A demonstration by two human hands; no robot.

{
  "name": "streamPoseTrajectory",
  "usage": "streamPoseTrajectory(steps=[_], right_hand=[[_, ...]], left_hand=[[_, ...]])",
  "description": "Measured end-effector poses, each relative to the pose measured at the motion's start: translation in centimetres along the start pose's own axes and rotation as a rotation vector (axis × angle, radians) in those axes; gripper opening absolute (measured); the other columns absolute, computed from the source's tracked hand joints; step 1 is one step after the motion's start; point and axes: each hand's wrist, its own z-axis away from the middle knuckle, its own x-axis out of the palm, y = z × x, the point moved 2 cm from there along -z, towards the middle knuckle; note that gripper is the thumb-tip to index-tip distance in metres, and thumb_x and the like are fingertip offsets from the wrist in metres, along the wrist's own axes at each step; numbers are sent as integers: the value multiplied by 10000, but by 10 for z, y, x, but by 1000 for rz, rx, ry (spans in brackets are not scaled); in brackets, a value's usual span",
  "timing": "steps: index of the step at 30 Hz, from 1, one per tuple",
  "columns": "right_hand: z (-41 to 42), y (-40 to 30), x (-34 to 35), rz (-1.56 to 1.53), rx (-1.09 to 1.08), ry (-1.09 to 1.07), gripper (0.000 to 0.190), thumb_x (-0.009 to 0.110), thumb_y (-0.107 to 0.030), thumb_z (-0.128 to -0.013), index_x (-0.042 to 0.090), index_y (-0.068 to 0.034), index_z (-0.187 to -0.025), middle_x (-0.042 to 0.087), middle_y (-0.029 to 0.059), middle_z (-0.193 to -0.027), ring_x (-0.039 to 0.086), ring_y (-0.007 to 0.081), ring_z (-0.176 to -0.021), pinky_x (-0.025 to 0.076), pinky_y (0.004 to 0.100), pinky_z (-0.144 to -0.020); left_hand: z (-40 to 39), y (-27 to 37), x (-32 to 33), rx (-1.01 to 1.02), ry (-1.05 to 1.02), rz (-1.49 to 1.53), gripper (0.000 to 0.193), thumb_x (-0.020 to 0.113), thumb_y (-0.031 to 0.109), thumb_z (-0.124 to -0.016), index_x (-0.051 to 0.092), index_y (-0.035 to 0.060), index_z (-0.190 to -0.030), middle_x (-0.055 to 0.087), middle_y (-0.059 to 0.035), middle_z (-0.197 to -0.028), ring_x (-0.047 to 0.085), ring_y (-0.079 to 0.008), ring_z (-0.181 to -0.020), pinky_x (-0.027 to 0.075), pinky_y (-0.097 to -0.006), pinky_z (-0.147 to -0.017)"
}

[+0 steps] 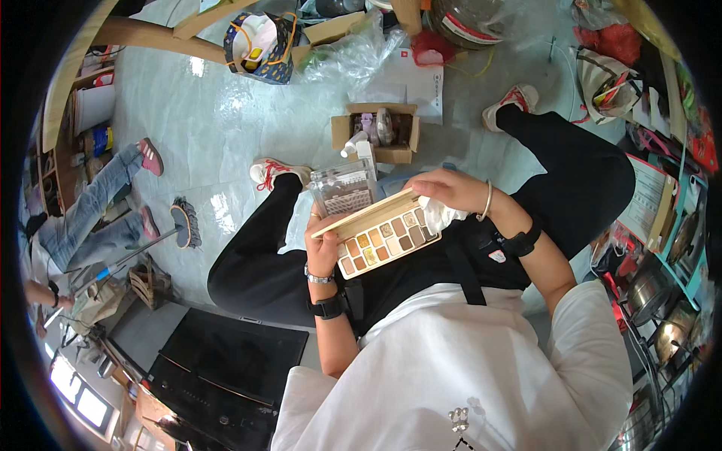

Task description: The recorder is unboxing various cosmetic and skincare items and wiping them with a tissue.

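Note:
My left hand [325, 241] grips the left end of an open eyeshadow palette [389, 235], whose pans are brown, beige and gold. My right hand [443, 190] is at the palette's right end, fingers over the lid edge, with a crumpled white tissue [441, 215] held against that end. A clear plastic organizer [345, 189] stands just beyond my left hand. Behind it are a white box [365, 152] and a small white bottle [353, 144]. Past them, an open cardboard box [388, 153] on the floor holds a purple item and other small things.
A patterned bag [259, 53], clear plastic wrapping [361, 53] and a white bag [606, 84] lie ahead. At left, a person [93, 220] holds a mop [185, 222]. Pots [648, 293] fill a rack at right. A woven basket [148, 282] stands at left.

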Motion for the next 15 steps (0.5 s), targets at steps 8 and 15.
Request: streamPoseTrajectory(steps=[8,15], right_hand=[[18,-2,18,-13,-3,-14,511,594,-318,-806,420,14,-1155,474,82,-1096,434,164,-1060,319,283,-930],[17,0,28,-195,-143,71,662,691,-246,-727,352,-8,-1243,478,90,-1101,440,168,-1061,328,292,-928]], left_hand=[[-3,14,-2,68,-5,-80,612,422,530,-836,631,-45,-854,436,-246,-1182,469,-328,-1048,372,-366,-851],[2,11,-5,86,67,-76,602,429,524,-836,630,-43,-850,467,-230,-1128,494,-304,-991,388,-351,-808]])
